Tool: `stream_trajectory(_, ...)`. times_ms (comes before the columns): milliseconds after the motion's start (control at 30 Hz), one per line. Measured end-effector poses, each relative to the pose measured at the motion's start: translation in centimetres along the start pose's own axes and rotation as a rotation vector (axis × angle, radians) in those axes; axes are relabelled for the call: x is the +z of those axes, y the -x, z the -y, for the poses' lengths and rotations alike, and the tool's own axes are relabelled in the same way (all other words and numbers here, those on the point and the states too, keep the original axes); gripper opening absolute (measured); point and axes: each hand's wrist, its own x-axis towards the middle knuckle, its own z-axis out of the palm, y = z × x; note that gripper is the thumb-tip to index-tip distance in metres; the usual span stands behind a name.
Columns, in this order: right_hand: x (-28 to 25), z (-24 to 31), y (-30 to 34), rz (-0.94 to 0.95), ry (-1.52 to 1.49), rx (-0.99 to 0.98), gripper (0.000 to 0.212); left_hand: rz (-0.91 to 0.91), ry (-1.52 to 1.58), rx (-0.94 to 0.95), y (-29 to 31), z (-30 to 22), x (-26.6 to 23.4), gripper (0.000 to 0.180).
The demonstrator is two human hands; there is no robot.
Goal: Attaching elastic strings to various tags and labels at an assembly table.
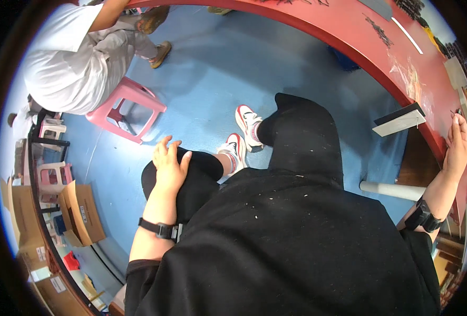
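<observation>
My left hand (170, 163) lies on my left knee, palm down with its fingers apart and nothing in it. At the far right, my right hand (457, 145) is raised at the edge of the red table (344, 29). Its fingertips are drawn together, and a tiny dark tip shows beside them; what they hold is too small to make out. Close to that hand, a flat black-and-white piece (399, 120) juts past the table edge. A clear plastic bag (412, 87) lies on the table beyond it. Farther along are a scatter of thin dark pieces (378, 30) and a white strip (407, 36).
A person in white (73, 73) sits on a pink stool (125, 108) at the upper left. Open cardboard boxes (83, 213) and a dark rail stand at the left. A white tube (391, 190) runs below the table at the right.
</observation>
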Motion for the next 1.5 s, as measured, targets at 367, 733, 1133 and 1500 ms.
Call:
stream_trajectory(367, -1.0, -0.7, -1.1, -0.119, 0.304, 0.055, 0.021, 0.443, -0.116, -0.168, -7.4, 8.7, 7.5, 0.026)
stream_trajectory(733, -3.8, 0.4, -0.9, -0.264, 1.164, -0.152, 0.037, 1.012, -0.053, -0.458, -9.1, 11.9, 29.8, 0.034)
stream_trajectory(1133, -5.8, 5.7, -3.4, -0.191, 1.865, 0.068, 0.032, 0.985, 0.267, -0.307, -15.1, 6.0, 42.6, 0.027)
stream_trajectory(1500, -1.1, 6.9, -6.7, -0.387, 1.735, 0.047, 0.032, 0.563, 0.307, -0.272, -15.4, 2.4, 52.2, 0.021)
